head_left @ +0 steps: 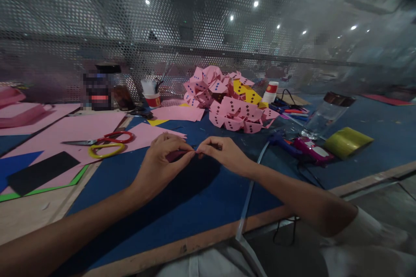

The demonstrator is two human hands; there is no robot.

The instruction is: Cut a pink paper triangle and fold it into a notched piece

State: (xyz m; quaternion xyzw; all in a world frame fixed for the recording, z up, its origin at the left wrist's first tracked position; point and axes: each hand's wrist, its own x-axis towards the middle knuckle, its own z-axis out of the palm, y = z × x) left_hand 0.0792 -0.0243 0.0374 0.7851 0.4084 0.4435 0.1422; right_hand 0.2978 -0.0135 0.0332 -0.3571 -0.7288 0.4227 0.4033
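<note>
Both my hands meet over the blue tabletop (182, 203), their fingertips almost touching. My left hand (162, 160) is closed in a pinch on a small folded piece of pink paper (175, 155), which is dim and mostly hidden by the fingers. Thumb and forefinger of my right hand (224, 152) pinch its edge from the other side. Just behind the left hand, pink paper sheets (143, 135) lie on the table. Farther back stand folded pink paper shapes (238, 114) with rows of dark diamond marks, beside a yellow paper piece (245, 91).
Scissors (112, 143) with red and yellow handles lie left on pink sheets, near a black card (43, 172). At the right are a purple-and-blue glue gun (312, 150), a yellow tape roll (347, 142) and a clear jar (328, 114). A pale cable (248, 199) crosses the front edge.
</note>
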